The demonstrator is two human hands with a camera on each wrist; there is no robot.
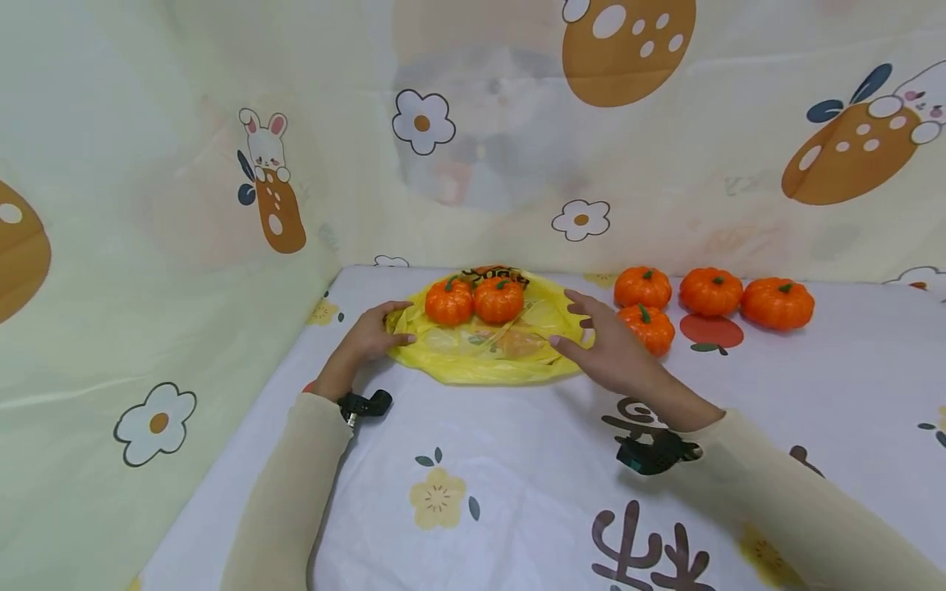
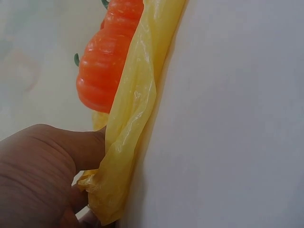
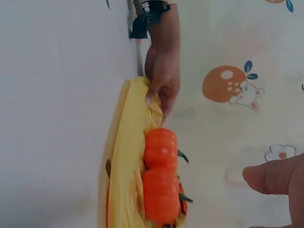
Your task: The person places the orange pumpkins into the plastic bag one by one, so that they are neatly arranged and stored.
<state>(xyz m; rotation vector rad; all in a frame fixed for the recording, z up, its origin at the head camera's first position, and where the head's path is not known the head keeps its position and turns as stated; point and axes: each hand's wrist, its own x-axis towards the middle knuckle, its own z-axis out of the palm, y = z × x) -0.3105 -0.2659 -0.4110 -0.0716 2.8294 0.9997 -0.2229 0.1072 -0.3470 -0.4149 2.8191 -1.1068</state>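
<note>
Yellow plastic bag (image 1: 480,367) on the cloth-covered bench (image 1: 525,460); two orange pumpkins (image 1: 498,300) sit side by side behind its raised near edge, their weight probably helping to pin it. Left hand (image 1: 369,335) pinches the left end, seemingly to keep it spread; right hand (image 1: 609,353), thumb and fingers parted, holds nothing by the opposite edge, near four loose pumpkins (image 1: 711,292).

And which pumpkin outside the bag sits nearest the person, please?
The front pumpkin, partly covered by the right hand in the head view; the other three outside the bag stand farther back.
</note>
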